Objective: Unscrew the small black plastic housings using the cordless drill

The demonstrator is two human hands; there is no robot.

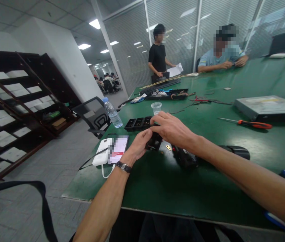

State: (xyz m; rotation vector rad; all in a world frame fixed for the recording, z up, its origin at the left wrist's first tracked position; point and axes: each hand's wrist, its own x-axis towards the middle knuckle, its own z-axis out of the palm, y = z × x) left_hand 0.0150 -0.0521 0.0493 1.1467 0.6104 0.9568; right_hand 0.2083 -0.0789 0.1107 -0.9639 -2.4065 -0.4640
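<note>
My left hand [141, 144], with a black band on its wrist, is closed on the side of a small black open box [154, 142], which is tilted above the table. Over the box's upper edge my right hand [169, 127] bends its fingers close to my left thumb. Its fingertips are partly hidden, but they appear closed on the same box. Just behind sits a black compartment tray [138, 123] holding small parts. A small brass-coloured plate [169, 147] with holes and a tiny brass piece [162, 152] lie right of the box. Under my right forearm is a black device [185, 158].
A water bottle [113, 113], a clear plastic cup [156, 108], a phone [118, 149] and a white power bank [103, 152] stand nearby. An orange-handled screwdriver [254, 124] and a metal case [271, 107] lie right. Two people are across the green table [147, 188].
</note>
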